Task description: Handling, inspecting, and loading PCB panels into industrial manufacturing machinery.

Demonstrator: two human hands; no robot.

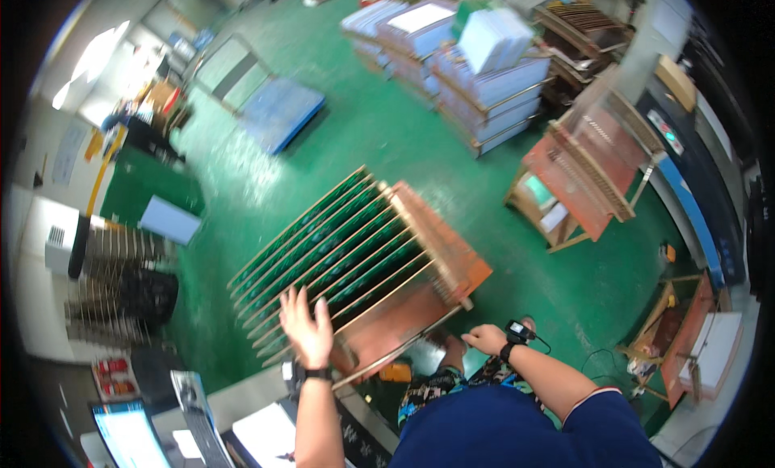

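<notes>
Fingers of my left hand (307, 331) are spread wide, w/ nothing visible held, by the near slat ends of the long, pale brown slatted rack (312, 253); if they touch or only hover, I cannot tell. My right hand (487, 339) is loosely curled above my colourful patterned shorts (499, 373), apart from the rack; cannot tell if sth. small is inside. Rack is in front of me, slightly left, w/ a flat reddish-brown board (395, 315) at its near side. I judge whole rack prob. stiff, rather heavy & awkward; but single slats are thin, so they may bend or crack under side push, poss. also slippery. Better hold, I think, is the thick pale bar (421, 244) across the slats' right ends, not their free tips
</notes>
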